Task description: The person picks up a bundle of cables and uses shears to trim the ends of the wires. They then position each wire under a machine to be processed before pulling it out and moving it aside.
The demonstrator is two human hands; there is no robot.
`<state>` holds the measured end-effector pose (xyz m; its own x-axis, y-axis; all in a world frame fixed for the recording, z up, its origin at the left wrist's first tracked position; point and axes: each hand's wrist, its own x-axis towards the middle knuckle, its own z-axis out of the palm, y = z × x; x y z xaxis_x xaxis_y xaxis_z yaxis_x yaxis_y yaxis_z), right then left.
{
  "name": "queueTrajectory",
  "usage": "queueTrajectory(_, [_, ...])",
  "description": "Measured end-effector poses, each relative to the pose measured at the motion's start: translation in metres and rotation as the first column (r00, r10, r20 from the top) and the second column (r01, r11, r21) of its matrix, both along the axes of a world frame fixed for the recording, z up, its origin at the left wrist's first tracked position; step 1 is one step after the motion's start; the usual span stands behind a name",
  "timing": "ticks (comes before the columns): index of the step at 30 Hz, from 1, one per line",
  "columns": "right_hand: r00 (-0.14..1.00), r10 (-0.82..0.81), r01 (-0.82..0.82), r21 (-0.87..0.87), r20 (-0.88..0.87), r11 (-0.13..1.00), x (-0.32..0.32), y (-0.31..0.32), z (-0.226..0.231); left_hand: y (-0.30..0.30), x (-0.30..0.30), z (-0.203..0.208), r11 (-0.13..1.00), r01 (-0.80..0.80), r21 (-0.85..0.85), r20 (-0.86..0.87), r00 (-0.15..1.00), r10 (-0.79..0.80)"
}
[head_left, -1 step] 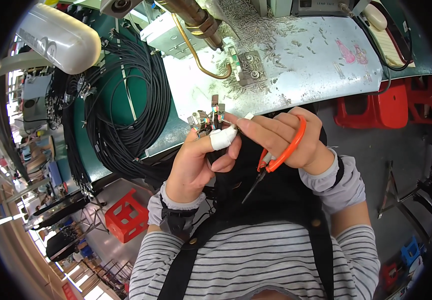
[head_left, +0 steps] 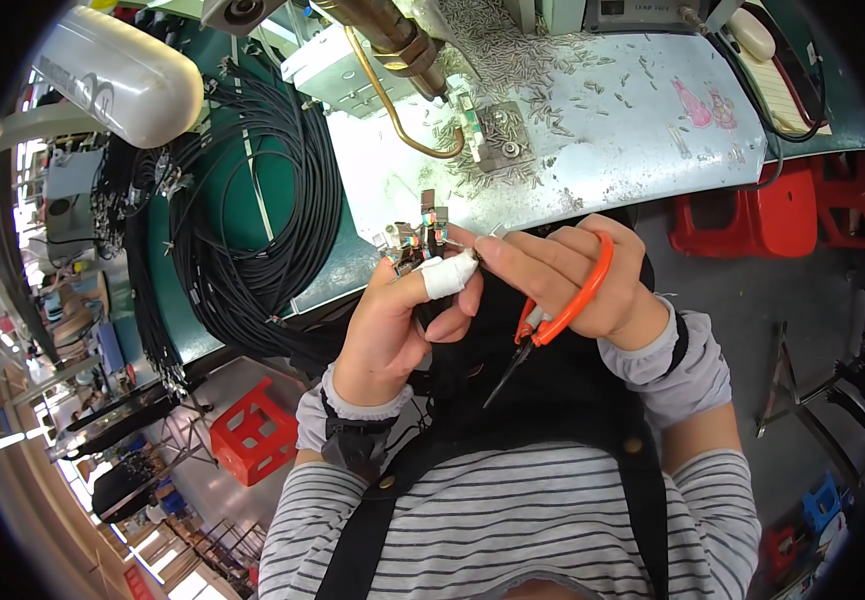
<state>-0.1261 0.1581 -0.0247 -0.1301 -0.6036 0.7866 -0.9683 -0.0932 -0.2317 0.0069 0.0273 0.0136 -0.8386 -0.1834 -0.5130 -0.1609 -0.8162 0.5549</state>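
My left hand (head_left: pixel 392 325) is closed around several black cables with metal connectors (head_left: pixel 428 215), whose short coloured wires show at the ends. White tape wraps its thumb, and that thumb presses near the fingertips of my right hand (head_left: pixel 577 275). A pair of orange-handled scissors (head_left: pixel 574 305) hangs from the right hand, one handle loop around its fingers and the narrow dark blades pointing down toward the black apron (head_left: pixel 542 400). The thumb and forefinger of that hand pinch close to the taped thumb. A small pale piece shows there, too small to name.
Ahead stands a machine with a metal press head (head_left: pixel 407 50) and a bent copper tube (head_left: pixel 392 110). Many small metal pieces (head_left: pixel 512 50) lie scattered on the pale worktop (head_left: pixel 612 150). Coiled black cables (head_left: pixel 262 230) cover the green table at left. Red stools (head_left: pixel 257 435) stand on the floor.
The connectors in my left hand have tilted slightly, and the pale piece by my right fingertips looks thinner. My arms and the scissors have hardly moved.
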Motion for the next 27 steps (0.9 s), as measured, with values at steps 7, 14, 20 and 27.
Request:
queueTrajectory(7, [0.875,0.104,-0.158,0.077,0.472,0.984,0.006,-0.005,-0.003,0.021,-0.004,-0.011,0.222,-0.074,-0.972,-0.052,0.993,0.105])
queueTrajectory(14, [0.273,0.108,-0.323,-0.014,0.956,0.946,0.011,-0.004,0.008,0.027,-0.008,-0.006,0.516,-0.215,-0.829,-0.088,0.961,0.261])
queueTrajectory(20, [0.765,0.011,-0.123,0.13,0.644,0.984,0.018,-0.004,0.01,0.021,-0.002,-0.013,-0.127,-0.235,-0.964,-0.239,0.971,0.018])
queueTrajectory(27, [0.701,0.007,-0.155,0.143,0.713,0.977,0.021,-0.001,0.016,0.023,-0.004,-0.01,-0.255,-0.225,-0.94,-0.219,0.974,-0.053])
